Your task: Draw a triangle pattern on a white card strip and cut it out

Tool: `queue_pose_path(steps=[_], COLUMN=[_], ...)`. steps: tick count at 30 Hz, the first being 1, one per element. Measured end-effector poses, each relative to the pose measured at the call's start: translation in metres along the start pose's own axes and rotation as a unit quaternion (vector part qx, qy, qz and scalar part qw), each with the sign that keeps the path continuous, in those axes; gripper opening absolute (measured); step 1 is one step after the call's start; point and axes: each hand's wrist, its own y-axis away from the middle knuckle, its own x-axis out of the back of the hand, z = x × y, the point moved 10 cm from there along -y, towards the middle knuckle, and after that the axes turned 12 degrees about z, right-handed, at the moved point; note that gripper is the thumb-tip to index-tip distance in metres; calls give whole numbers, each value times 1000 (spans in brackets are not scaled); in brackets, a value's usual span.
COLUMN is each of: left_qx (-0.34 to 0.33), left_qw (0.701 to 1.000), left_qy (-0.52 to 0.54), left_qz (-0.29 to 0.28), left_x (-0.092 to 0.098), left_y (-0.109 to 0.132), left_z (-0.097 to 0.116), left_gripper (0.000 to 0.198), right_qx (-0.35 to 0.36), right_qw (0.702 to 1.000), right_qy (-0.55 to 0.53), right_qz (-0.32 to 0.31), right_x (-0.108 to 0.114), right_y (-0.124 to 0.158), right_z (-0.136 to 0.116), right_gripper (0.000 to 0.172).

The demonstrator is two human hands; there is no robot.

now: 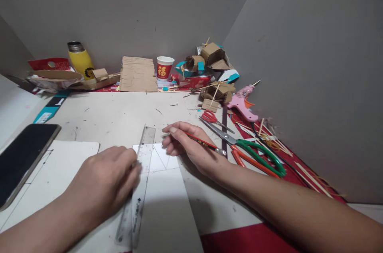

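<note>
My right hand (191,143) is closed around a red pencil (206,141), whose capped end points right toward my wrist. Its fingertips are over the upper right of a white paper strip (167,205). Pencil lines near the strip's top form slanted strokes above a cross line. A clear plastic ruler (143,189) lies lengthwise along the strip's left side. My left hand (110,173), curled and slightly blurred, has its fingers at the ruler's left edge and appears to grip it; the fingertips are hidden.
A phone (24,161) rests on a marked white sheet (74,157) at left. Green-and-orange-handled scissors (257,153), small red scissors (211,116) and a pink glue gun (242,103) lie right. Cardboard (137,74), a paper cup (164,68) and a yellow bottle (80,61) line the back.
</note>
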Motion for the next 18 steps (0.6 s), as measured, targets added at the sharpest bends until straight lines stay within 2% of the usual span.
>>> queue_pose_path(steps=[2,4,8,18], left_qx=[-114,-149,-98,-96], left_qw=[993,987,987,986], left_qy=[-21,-31,-60,-95], left_qz=[-5,-49,-117,-96], left_x=[-6,-21,-42,-39], left_y=[0,2,4,8], left_z=[18,18,-2,0], left_gripper=[27,47,62,64], right_qx=[3,5,2,19], right_qw=[1000,1000,1000,999], right_qy=[1,4,10,45], right_qz=[-5,-7,-7,-19], right_x=[-1,-1,-1,-4], right_y=[0,1,1,3], right_z=[0,-1,0,-2], right_gripper=[22,23,23,23])
